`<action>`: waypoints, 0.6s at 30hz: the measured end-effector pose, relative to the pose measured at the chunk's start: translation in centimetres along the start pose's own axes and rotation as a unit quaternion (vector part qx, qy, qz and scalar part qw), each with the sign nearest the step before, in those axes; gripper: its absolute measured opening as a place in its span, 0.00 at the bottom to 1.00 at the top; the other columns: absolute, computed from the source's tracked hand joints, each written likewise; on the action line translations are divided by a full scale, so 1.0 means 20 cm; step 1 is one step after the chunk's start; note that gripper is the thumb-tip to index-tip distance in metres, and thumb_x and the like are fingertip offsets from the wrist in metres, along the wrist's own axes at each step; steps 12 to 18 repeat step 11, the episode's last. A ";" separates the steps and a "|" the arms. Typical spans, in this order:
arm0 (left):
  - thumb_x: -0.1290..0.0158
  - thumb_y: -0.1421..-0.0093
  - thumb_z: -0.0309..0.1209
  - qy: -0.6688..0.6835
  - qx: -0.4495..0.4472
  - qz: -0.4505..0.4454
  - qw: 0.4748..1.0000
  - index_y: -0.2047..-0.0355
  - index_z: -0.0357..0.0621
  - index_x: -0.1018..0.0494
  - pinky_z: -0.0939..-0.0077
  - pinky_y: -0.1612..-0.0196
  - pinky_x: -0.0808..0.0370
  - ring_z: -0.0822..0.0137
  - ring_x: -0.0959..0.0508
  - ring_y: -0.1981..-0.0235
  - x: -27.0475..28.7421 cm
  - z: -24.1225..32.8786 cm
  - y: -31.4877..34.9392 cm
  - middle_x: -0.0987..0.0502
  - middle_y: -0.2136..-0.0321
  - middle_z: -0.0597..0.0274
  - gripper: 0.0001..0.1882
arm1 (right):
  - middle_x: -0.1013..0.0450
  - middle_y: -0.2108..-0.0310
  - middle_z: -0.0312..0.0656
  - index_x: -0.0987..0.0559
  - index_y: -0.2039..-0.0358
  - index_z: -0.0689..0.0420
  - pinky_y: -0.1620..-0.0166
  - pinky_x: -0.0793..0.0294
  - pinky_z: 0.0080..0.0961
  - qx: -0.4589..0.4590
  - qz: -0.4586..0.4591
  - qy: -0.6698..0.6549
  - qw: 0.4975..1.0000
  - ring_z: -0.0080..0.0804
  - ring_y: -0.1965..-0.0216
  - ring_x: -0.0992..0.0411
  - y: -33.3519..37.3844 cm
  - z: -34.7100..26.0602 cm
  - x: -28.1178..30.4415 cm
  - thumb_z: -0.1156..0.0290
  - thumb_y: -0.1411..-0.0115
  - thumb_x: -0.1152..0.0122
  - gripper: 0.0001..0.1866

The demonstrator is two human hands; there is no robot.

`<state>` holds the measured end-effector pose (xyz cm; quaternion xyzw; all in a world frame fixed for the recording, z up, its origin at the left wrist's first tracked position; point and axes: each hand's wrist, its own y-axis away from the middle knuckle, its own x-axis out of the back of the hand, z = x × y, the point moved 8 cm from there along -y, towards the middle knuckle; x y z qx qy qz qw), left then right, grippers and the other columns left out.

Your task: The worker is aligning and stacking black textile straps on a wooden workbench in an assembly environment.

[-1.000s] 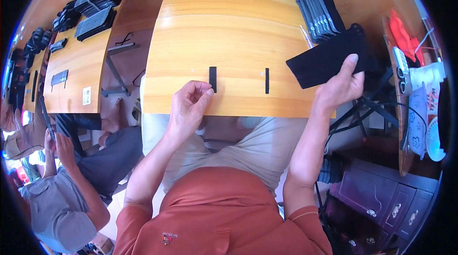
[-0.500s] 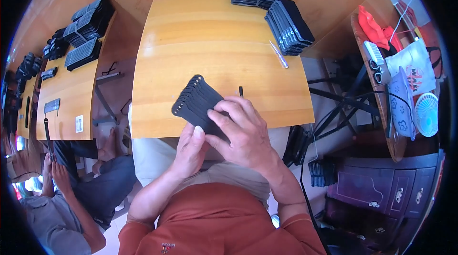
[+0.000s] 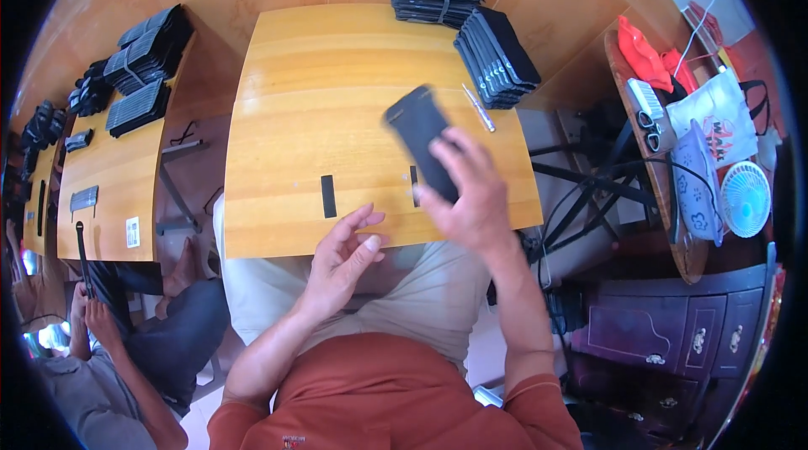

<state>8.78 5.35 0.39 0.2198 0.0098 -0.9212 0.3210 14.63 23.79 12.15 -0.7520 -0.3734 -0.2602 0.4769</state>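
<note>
My right hand grips a squared-up stack of black straps, tilted above the table and slightly blurred. Close to the table's near edge, my left hand is empty, its fingers apart and curled a little. A short black strip lies on the wood just beyond that hand. Beside the right thumb, a second black strip is partly covered by my fingers.
The yellow wooden table carries a pen, a standing pile of folded black straps and a tied bundle. Leftward, a person works at another table with strap piles. A side table at right holds a small fan.
The fanned strap stack is now aligned and has gone forward and right in my right hand. My left hand has let go of it. A black strip now shows on the table.
</note>
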 end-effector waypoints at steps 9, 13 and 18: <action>0.43 0.29 0.26 -0.155 -0.010 -0.015 0.988 0.34 0.39 0.34 0.78 0.50 0.22 0.70 0.22 0.51 0.03 -0.09 0.01 0.28 0.39 0.56 0.25 | 0.28 0.40 0.57 0.21 0.44 0.62 0.36 0.30 0.41 -0.101 0.086 0.162 0.978 0.54 0.38 0.29 -0.54 0.85 0.35 0.56 0.45 0.27 0.32; 0.43 0.29 0.26 -0.167 -0.006 -0.018 0.986 0.32 0.43 0.33 0.73 0.44 0.24 0.67 0.22 0.48 0.03 -0.12 0.00 0.28 0.38 0.58 0.26 | 0.30 0.37 0.58 0.21 0.42 0.61 0.35 0.30 0.41 -0.137 0.049 0.156 0.977 0.54 0.35 0.30 -0.67 0.98 0.34 0.55 0.44 0.28 0.33; 0.43 0.29 0.26 -0.167 -0.006 -0.018 0.986 0.32 0.43 0.33 0.73 0.44 0.24 0.67 0.22 0.48 0.03 -0.12 0.00 0.28 0.38 0.58 0.26 | 0.30 0.37 0.58 0.21 0.42 0.61 0.35 0.30 0.41 -0.137 0.049 0.156 0.977 0.54 0.35 0.30 -0.67 0.98 0.34 0.55 0.44 0.28 0.33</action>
